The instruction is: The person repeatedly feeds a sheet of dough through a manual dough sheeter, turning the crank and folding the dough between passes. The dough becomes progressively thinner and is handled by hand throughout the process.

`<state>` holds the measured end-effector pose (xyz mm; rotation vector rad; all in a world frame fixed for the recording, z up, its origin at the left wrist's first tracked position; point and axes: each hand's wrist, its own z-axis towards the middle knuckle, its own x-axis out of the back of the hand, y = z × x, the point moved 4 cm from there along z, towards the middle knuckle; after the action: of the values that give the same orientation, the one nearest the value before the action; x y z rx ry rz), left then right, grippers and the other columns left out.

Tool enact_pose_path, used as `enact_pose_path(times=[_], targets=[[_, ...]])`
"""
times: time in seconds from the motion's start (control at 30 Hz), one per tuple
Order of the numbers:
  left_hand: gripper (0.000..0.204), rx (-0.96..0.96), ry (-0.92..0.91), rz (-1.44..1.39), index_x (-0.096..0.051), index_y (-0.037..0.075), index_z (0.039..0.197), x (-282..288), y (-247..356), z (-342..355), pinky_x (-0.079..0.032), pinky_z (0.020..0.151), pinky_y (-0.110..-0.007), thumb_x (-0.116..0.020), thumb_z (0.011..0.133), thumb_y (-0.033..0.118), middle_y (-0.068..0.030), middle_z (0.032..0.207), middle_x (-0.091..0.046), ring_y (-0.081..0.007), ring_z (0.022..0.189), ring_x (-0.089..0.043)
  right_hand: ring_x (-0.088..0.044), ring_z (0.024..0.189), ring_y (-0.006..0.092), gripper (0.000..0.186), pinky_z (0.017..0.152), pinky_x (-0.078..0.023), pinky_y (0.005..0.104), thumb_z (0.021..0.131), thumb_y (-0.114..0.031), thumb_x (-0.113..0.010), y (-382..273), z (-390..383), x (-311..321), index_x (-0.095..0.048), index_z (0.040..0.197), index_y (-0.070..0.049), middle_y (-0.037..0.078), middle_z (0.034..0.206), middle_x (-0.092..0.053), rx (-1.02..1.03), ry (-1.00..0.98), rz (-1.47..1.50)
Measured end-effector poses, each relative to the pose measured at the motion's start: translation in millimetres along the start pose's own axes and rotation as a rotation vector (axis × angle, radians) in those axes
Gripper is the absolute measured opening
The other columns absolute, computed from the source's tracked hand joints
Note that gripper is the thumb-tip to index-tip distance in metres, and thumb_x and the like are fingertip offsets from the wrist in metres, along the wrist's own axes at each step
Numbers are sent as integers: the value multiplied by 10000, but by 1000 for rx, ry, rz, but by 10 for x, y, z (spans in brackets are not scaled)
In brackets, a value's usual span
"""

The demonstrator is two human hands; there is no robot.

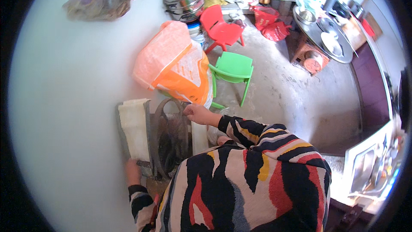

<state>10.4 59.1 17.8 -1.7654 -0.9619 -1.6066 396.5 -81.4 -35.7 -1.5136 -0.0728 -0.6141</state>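
Note:
A grey metal machine (149, 133) with a large dark spoked wheel (158, 135) stands in front of me, close to the white wall. Over its left part lies a cream-coloured sheet (136, 131), which looks like dough. My left hand (133, 172) is at the near end of the sheet, against the machine's edge; its fingers are not clearly visible. Beyond the wheel's right side, my right hand (198, 114) has its fingers bent together at the machine's far edge. What they grip, if anything, is too small to make out. My torso covers the machine's lower right.
An orange and white sack (182, 71) rises just beyond the machine, beside a green chair (234, 66) and a red chair (218, 25). A steamer pot (183, 2) stands farther back. Filled plastic bags (101, 0) hang by the wall. A round table (315, 32) holds bowls at right.

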Motion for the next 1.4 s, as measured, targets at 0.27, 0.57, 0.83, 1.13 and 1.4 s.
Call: enact_pose_path(times=[0.27, 0.57, 0.83, 1.13, 1.4], targets=[[254, -68, 80, 12, -662, 34, 940, -9, 248, -152, -453, 806, -432, -476, 773, -10, -185, 970, -588, -379, 937, -554, -567, 921, 352, 213, 807, -455, 416, 725, -101, -554, 367, -414, 219, -624, 913, -29, 183, 939, -605, -103, 24, -128], [242, -135, 34, -75, -674, 68, 919, 30, 248, -44, -458, 786, -440, -491, 771, 12, -176, 958, -607, -373, 894, -568, -577, 915, 329, 194, 822, -462, 394, 720, -101, -563, 684, -447, 141, -636, 892, -47, 157, 906, -620, -131, 71, -145], [214, -87, -5, -47, -637, 71, 946, -188, 289, -49, -465, 744, -464, -476, 806, 69, -186, 903, -599, -367, 859, -583, -617, 776, 193, 234, 696, -500, 306, 749, -78, -592, 771, -316, -54, -639, 975, -38, 102, 881, -636, -159, -94, -76], [160, -47, -52, -12, -604, 32, 864, -103, 446, -340, -486, 709, -452, -485, 762, 66, -161, 882, -586, -368, 842, -589, -628, 871, 231, 245, 776, -504, 327, 772, -67, -606, 474, -166, -271, -605, 1009, -4, 151, 1050, -604, -154, -295, -89], [138, -64, -47, -94, -591, 21, 841, -45, 452, -278, -481, 714, -470, -489, 767, 75, -176, 886, -585, -366, 858, -593, -630, 860, 242, 240, 767, -499, 347, 759, -69, -599, 511, 161, -473, -608, 995, -23, 128, 978, -631, -59, -236, -69]])
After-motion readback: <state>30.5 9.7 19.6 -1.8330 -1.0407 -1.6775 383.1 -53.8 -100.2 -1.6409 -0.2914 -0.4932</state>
